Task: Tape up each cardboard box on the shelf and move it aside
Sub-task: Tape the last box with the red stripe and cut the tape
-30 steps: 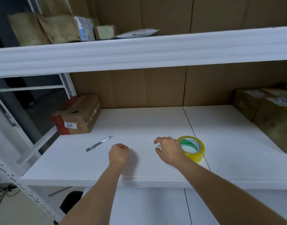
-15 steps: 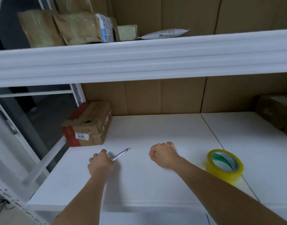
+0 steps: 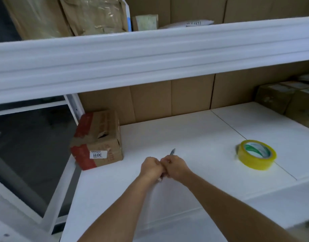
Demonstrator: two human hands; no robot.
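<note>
Hands meet mid-shelf: our left hand (image 3: 151, 167) and right hand (image 3: 174, 165) are pressed knuckle to knuckle, both curled round a slim grey cutter (image 3: 172, 152) whose tip pokes up beyond the fingers and whose other end peeks out below them (pen or knife, blur makes it hard to say; we read it as a cutter). Which hand bears the load we cannot tell

Task things: the cardboard box (image 3: 99, 139) with red tape and a 3011 label sits at the shelf's left rear corner, well apart from the hands, its top flap torn open at one spot. The yellow tape roll (image 3: 256, 154) lies flat on the white shelf (image 3: 185, 137) off to our right, untouched. More brown boxes (image 3: 286, 100) are stacked at the far right edge, dim and blurred. Padded parcels (image 3: 91, 14) sit on the upper shelf

We judge no taping has begun on this box; the tool is only being readied

Risks from here:
- a tip pointing away while both fists squeeze close together could nick a finger if the blade slides out suddenly
- the box sits at the open left edge of the shelf, so a careless pull could tip it off
- the tape roll is far from the box, so reaching across with the cutter in hand invites a drop
- the torn flap may not lie flat, leaving the tape wrinkled
</note>
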